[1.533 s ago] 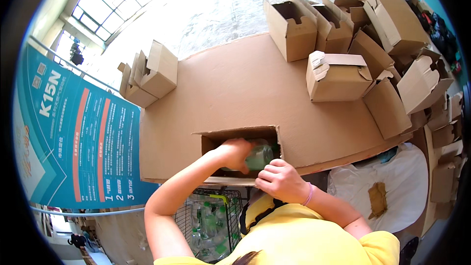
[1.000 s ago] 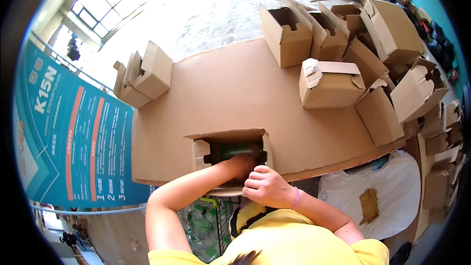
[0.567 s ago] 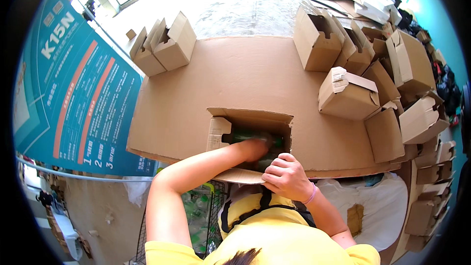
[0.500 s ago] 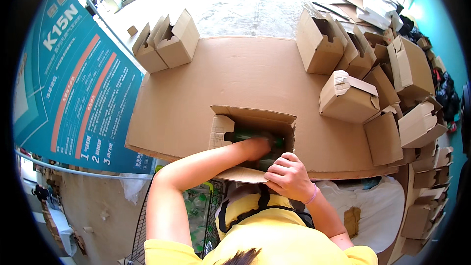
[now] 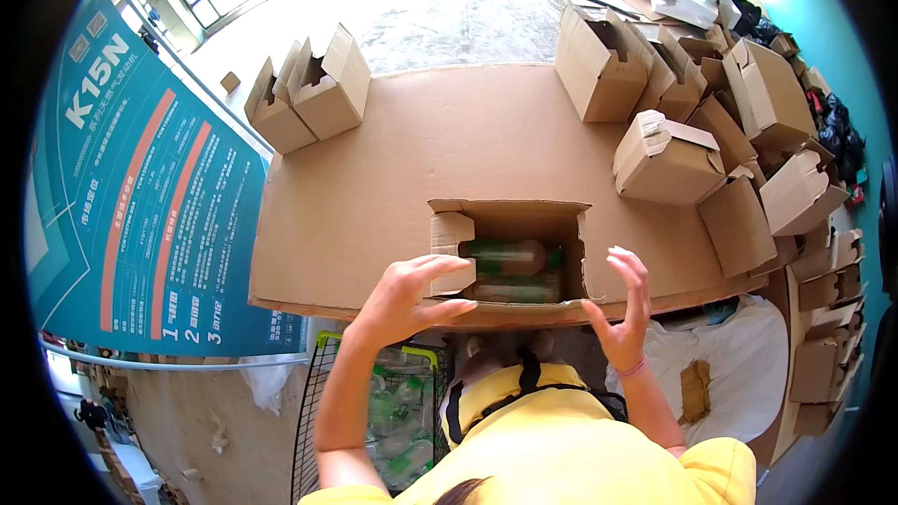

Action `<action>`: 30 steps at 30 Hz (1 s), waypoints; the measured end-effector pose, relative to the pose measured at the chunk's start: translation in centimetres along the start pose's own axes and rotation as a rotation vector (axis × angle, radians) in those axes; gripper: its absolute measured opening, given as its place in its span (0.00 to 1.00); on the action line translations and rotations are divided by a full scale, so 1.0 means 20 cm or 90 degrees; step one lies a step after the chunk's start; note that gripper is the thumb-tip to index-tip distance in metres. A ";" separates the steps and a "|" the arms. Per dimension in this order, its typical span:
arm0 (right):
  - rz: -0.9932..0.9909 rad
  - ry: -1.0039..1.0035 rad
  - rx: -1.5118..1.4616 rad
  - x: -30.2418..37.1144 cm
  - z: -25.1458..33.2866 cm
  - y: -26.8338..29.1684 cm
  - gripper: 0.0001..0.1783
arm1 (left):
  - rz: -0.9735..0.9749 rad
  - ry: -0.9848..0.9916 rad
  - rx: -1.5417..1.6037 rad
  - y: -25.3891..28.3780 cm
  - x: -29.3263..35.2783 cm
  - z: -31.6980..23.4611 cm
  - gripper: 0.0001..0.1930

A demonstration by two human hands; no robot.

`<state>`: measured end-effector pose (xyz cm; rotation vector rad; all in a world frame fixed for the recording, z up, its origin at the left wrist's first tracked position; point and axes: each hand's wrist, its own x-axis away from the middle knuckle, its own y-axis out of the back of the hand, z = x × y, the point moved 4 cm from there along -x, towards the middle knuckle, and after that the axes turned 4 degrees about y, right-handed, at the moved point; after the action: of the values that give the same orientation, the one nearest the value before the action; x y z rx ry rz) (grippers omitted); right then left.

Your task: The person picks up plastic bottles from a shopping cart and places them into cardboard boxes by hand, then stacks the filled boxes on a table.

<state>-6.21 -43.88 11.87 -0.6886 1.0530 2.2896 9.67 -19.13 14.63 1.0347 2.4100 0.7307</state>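
Note:
An upright cardboard box [image 5: 453, 229] with raised flaps stands at the near edge of the cardboard-topped table [image 5: 402, 145]. Inside it lie clear bottles [image 5: 508, 257] with green parts, on their sides and slightly blurred. My left hand [image 5: 402, 297] is at the box's left near corner, fingers and thumb spread, holding nothing. At the right near corner is my right hand [image 5: 624, 307], also with its fingers apart and nothing in them. Whether the fingertips touch the cardboard I cannot tell.
Below the table at left, a black wire basket [image 5: 318, 411] with a green rim holds several similar bottles [image 5: 402, 421]. Cardboard boxes [image 5: 332, 84] stand at the far left; several more [image 5: 669, 159] crowd the right side. A teal banner [image 5: 159, 215] rises left. A white sack [image 5: 739, 365] lies at right.
My left hand has come out of the box and moved left. My right hand has let go of the near flap and opened. The box appears farther right in the view, which has also shifted.

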 end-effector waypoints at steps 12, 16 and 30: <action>0.031 -0.147 -0.018 0.03 -0.13 -0.32 0.32 | -0.344 0.003 -0.045 0.15 -0.14 0.07 0.28; 0.004 -0.083 0.042 0.07 -0.12 -0.33 0.37 | -0.245 -0.044 -0.158 0.15 -0.33 0.10 0.24; -0.133 -0.365 -0.184 0.17 -0.34 -0.45 0.21 | 0.026 -0.030 -0.316 -0.20 -0.06 0.28 0.43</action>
<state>-1.29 -43.39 1.08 -0.1992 0.3717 2.2653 11.31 -20.67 7.98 0.8806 2.0151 1.2234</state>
